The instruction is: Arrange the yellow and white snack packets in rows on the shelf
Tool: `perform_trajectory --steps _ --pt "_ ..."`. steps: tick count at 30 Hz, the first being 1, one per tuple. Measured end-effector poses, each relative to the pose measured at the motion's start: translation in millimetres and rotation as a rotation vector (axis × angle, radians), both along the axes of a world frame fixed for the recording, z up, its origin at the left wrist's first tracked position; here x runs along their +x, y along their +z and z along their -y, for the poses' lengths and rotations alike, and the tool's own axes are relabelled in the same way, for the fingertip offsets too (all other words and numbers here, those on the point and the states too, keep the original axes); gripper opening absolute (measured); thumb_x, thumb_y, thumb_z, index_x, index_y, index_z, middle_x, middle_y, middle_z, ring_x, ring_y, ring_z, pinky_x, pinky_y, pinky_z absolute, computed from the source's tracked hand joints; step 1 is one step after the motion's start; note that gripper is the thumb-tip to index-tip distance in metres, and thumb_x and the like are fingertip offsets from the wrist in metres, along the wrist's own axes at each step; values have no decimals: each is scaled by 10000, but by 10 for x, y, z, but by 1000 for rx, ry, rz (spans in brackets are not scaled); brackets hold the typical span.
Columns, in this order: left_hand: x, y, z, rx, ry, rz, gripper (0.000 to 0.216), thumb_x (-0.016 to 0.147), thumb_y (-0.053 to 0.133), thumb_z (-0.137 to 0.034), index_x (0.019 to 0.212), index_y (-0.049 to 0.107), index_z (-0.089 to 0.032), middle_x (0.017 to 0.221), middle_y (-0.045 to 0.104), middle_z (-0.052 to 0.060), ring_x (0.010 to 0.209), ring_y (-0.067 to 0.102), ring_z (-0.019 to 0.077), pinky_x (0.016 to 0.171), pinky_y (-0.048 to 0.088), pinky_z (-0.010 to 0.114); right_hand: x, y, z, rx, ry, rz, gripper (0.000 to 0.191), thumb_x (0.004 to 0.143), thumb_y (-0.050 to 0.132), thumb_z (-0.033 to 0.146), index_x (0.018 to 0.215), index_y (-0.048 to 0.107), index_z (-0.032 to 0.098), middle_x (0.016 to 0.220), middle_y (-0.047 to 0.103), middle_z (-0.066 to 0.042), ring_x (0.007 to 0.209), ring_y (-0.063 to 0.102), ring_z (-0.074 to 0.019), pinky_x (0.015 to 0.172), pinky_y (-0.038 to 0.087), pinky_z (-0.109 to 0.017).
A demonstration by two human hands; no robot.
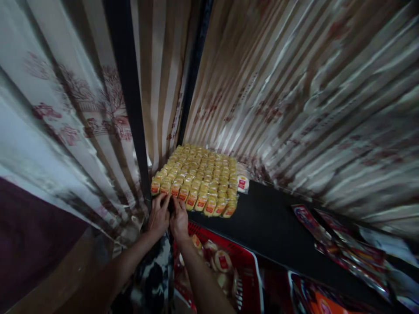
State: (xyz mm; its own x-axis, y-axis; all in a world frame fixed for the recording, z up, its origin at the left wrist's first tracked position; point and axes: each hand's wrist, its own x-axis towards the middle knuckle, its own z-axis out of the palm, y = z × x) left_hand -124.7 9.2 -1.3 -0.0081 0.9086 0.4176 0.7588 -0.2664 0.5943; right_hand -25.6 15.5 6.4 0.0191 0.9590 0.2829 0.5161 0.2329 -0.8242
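Observation:
Rows of small round pastries in clear wrappers with red-and-orange labels (199,174) stand packed together on a black shelf (262,218). My left hand (159,216) reaches to the front edge of this block, near its left end, with fingers stretched forward against the labelled front packets. Close beside it is my right hand (179,218), its fingers slightly bent and also touching the front packets. A dark gap lies between the hands; I cannot make out anything held there. The thumbs are mostly hidden.
A pale round packet with a red label (242,183) lies beside the block. Below the shelf, a red crate (250,279) holds wrapped round pastries (222,261). Flat red printed packaging (347,244) lies on the right. Creased printed sheeting (278,96) and a dark post (129,87) enclose the shelf.

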Motion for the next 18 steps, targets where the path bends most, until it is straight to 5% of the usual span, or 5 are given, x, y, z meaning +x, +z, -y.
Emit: perform_trajectory --steps 11,18 --pt "21 47 0 30 3 51 571 747 373 -40 1288 501 -171 1250 503 115 1206 441 240 1045 385 451 64 -42 42 142 74 -62 573 724 365 11 1222 590 182 1142 636 -107 1086 573 -181 976 472 -363" --pt "-4 201 172 95 -22 -7 384 808 378 -88 1088 623 -184 1183 550 107 1141 480 243 999 412 442 301 -3 518 123 71 -37 439 783 366 58 1113 633 170 1052 657 -108 1022 599 -170 917 492 -332"
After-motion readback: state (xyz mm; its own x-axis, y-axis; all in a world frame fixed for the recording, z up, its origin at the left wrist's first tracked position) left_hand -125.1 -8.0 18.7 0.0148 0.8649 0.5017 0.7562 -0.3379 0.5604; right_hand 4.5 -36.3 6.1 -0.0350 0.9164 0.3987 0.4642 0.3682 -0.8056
